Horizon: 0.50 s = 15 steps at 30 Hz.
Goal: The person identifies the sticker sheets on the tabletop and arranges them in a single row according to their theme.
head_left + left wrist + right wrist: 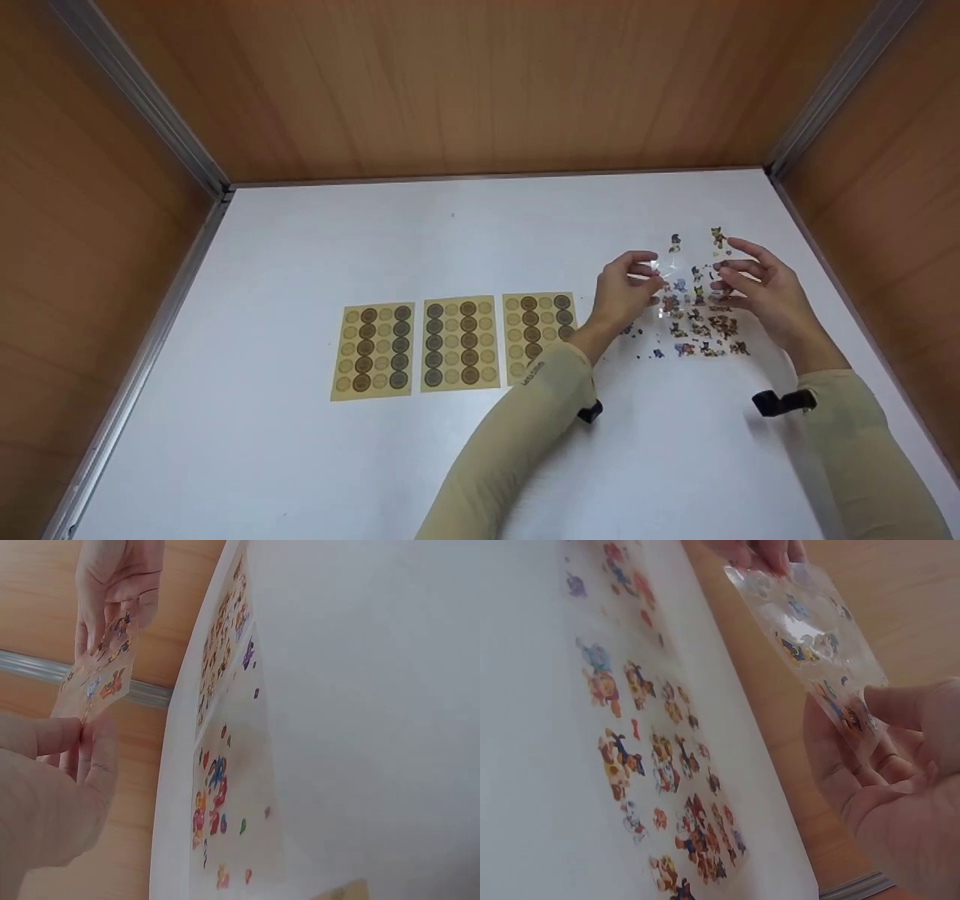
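A clear sticker sheet [810,637] printed with small cartoon characters is held up over the right part of the table. My left hand [626,289] pinches one edge between thumb and fingers, as the left wrist view shows. At the opposite edge, my right hand [900,787] grips the same sheet [94,690], thumb on one face and fingers behind. Below lie two more clear sticker sheets, one with densely packed characters [660,757], the other with scattered coloured figures [217,795]. In the head view the held sheet overlaps those below, so its outline is hard to follow.
Three tan sheets of round stickers lie in a row left of my hands: a left one [373,351], a middle one [460,343] and a right one [514,337], partly hidden by my left arm. Wooden panels [480,90] enclose the white table [300,465].
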Available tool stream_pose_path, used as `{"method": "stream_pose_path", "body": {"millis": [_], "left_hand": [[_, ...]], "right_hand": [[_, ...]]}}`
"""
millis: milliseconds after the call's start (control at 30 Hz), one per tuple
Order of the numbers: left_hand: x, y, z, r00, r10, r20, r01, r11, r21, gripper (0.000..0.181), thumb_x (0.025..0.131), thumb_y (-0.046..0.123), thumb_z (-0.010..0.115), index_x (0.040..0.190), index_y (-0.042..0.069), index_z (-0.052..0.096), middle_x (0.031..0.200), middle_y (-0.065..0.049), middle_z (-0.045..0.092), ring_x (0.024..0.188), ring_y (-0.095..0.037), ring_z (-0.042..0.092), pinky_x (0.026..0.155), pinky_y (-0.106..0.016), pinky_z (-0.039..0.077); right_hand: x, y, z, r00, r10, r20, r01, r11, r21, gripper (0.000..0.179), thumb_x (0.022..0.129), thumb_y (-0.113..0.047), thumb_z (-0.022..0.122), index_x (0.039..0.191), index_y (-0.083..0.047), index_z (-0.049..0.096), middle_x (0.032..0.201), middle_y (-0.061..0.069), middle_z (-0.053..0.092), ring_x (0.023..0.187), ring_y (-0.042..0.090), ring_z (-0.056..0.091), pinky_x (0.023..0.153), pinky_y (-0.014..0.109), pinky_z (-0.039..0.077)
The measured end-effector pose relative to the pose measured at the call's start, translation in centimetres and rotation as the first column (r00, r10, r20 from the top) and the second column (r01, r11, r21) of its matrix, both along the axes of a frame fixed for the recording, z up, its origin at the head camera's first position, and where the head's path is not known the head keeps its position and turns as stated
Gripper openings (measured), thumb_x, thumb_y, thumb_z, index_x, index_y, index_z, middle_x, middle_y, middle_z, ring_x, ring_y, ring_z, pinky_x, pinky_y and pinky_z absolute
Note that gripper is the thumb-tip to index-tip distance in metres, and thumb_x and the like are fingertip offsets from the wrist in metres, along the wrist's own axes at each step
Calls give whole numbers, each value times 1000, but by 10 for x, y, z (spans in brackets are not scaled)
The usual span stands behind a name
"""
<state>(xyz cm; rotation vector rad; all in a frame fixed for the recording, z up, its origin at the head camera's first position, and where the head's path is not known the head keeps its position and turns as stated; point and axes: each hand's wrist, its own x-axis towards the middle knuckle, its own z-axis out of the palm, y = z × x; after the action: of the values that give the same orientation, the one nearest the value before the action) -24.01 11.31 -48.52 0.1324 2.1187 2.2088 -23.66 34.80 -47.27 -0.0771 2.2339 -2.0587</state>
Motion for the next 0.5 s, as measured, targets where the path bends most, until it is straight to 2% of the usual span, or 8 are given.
{"method": "stream_pose_path", "body": {"millis": [100, 200, 400, 467, 500], "left_hand": [[3, 9, -1, 1000, -2, -2, 2, 1000, -7, 35, 92, -5, 71, 124, 9, 67, 93, 3, 63, 84, -16, 72, 70, -30, 63], [7, 19, -1, 1000, -19, 2, 19, 1000, -18, 37, 93, -4, 70, 127, 10, 66, 96, 1, 64, 82, -13, 71, 67, -28, 62], [18, 49, -2, 999, -47, -16, 44, 993, -108, 49, 96, -4, 65, 141, 12, 57, 106, 0, 67, 83, -4, 67, 65, -16, 57], [21, 61, -3, 999, -47, -15, 45, 991, -125, 53, 95, -5, 65, 144, 12, 54, 106, 2, 67, 83, -3, 67, 66, -14, 55], [23, 66, -2, 999, -45, -14, 43, 989, -139, 55, 94, -6, 65, 145, 12, 54, 105, 3, 67, 82, -1, 66, 65, -13, 55]], "right_hand": [[8, 9, -2, 1000, 6, -3, -6, 1000, 3, 66, 97, -12, 69, 155, -17, 39, 114, 10, 61, 90, 20, 70, 79, 40, 62], [15, 19, -5, 1000, -17, -19, 17, 1000, 11, 67, 97, -8, 68, 156, -18, 39, 110, 8, 62, 88, 19, 71, 77, 37, 62], [26, 42, -14, 993, -115, -12, 113, 990, -88, 68, 96, -1, 68, 155, -19, 41, 105, 5, 66, 84, 17, 73, 71, 31, 63], [30, 48, -16, 993, -122, -1, 121, 990, -77, 71, 95, 0, 68, 157, -18, 37, 107, 5, 65, 84, 16, 73, 70, 31, 63], [33, 52, -17, 993, -121, 5, 121, 992, -40, 73, 95, -1, 68, 158, -18, 35, 108, 4, 64, 84, 15, 72, 70, 30, 63]]}}
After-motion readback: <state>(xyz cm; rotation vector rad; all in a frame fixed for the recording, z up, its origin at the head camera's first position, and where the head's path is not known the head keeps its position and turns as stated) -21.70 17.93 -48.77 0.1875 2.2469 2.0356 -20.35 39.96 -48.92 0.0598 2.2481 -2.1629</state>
